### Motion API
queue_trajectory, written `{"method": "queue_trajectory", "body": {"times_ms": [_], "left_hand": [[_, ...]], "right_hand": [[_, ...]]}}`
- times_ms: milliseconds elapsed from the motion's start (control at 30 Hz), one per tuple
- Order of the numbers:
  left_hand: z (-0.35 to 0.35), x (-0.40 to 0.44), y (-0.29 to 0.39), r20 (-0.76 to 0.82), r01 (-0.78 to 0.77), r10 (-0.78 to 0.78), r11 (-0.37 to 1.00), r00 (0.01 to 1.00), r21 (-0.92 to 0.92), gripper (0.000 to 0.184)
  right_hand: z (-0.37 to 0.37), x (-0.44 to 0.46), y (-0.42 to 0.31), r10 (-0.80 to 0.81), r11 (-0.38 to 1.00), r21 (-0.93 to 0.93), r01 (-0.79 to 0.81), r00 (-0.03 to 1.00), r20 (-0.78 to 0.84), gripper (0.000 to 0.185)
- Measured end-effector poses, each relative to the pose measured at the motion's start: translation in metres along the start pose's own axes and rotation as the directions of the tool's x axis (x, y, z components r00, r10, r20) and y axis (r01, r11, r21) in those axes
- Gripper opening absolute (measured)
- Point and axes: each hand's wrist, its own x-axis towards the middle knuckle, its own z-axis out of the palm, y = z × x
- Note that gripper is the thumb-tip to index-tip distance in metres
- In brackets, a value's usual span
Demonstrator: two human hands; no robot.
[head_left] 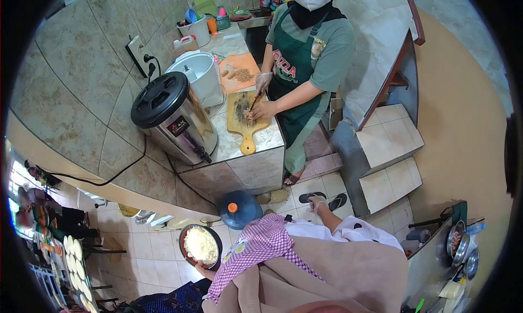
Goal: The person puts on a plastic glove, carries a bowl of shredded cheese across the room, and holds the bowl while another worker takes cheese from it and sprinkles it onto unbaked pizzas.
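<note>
At the lower left, my left hand [206, 272] grips the rim of a dark round bowl [182, 246]. A heap of pale, shredded food, possibly grated cheese [200, 245], fills much of it. My right hand [317, 204] hangs in front of me, above the floor near a pair of dark sandals [312, 197]. Its fingers look loose and slightly apart, with nothing visible in them. A purple checkered apron [256, 245] and beige cloth cover my front, hiding most of my left arm.
A co-worker in a green apron [291, 51] cuts brown food on a wooden board [248, 130]. Beside it stand a steel drink dispenser [180, 125] and a white tub [210, 87]. A blue water jug [239, 217] stands below the counter. Tiled steps [389, 185] rise at right.
</note>
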Motion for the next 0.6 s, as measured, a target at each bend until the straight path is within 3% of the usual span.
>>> {"method": "queue_trajectory", "body": {"times_ms": [133, 200, 300, 367, 400, 433, 467, 500, 533, 567, 600], "left_hand": [[-0.008, 0.008, -0.014, 0.088, -0.101, 0.095, 0.992, 0.992, 0.070, 0.026], [-0.006, 0.009, -0.017, 0.093, -0.055, 0.050, 0.997, 0.994, 0.054, 0.029], [0.041, -0.027, 0.028, 0.018, 0.224, -0.223, 0.970, 0.975, -0.099, 0.038], [0.005, -0.011, -0.002, 0.263, 0.361, -0.289, 0.887, 0.920, -0.289, 0.057], [0.019, -0.025, 0.018, 0.286, 0.323, -0.241, 0.901, 0.927, -0.288, 0.055], [0.031, -0.041, 0.038, 0.308, 0.284, -0.192, 0.914, 0.932, -0.290, 0.054], [0.027, -0.043, 0.041, 0.313, 0.326, -0.229, 0.894, 0.922, -0.306, 0.046], [0.013, -0.039, 0.021, 0.264, 0.310, -0.228, 0.892, 0.937, -0.329, 0.037], [0.002, -0.036, 0.001, 0.214, 0.291, -0.227, 0.890, 0.950, -0.350, 0.031], [-0.021, -0.026, -0.038, 0.179, 0.150, -0.097, 0.939, 0.979, -0.311, 0.024], [-0.043, -0.024, -0.057, 0.148, 0.126, -0.089, 0.956, 0.985, -0.264, 0.029]], "right_hand": [[-0.006, 0.007, -0.007, 0.033, 0.999, -0.021, -0.032, 0.999, 0.021, 0.028], [-0.006, 0.014, -0.006, 0.013, 0.999, -0.042, -0.011, 0.999, 0.051, 0.028], [-0.003, 0.029, 0.001, -0.049, 0.996, -0.071, 0.055, 0.995, 0.084, 0.022], [-0.003, 0.061, 0.023, -0.099, 0.982, -0.143, 0.121, 0.983, 0.154, 0.022], [-0.004, 0.045, 0.033, -0.424, 0.809, -0.353, 0.470, 0.883, 0.202, 0.022], [-0.005, 0.036, 0.025, -0.636, 0.456, -0.442, 0.773, 0.630, 0.446, 0.022], [-0.010, 0.027, 0.017, -0.741, 0.006, -0.397, 0.918, 0.271, 0.615, 0.022], [-0.005, 0.025, 0.009, -0.659, -0.063, -0.341, 0.938, 0.217, 0.720, 0.022], [0.009, 0.022, -0.002, -0.466, 0.223, -0.468, 0.855, 0.515, 0.720, 0.022], [0.031, 0.020, -0.008, -0.233, 0.460, -0.627, 0.628, 0.767, 0.597, 0.022], [0.058, 0.019, -0.013, -0.054, 0.548, -0.735, 0.398, 0.894, 0.444, 0.022]]}}
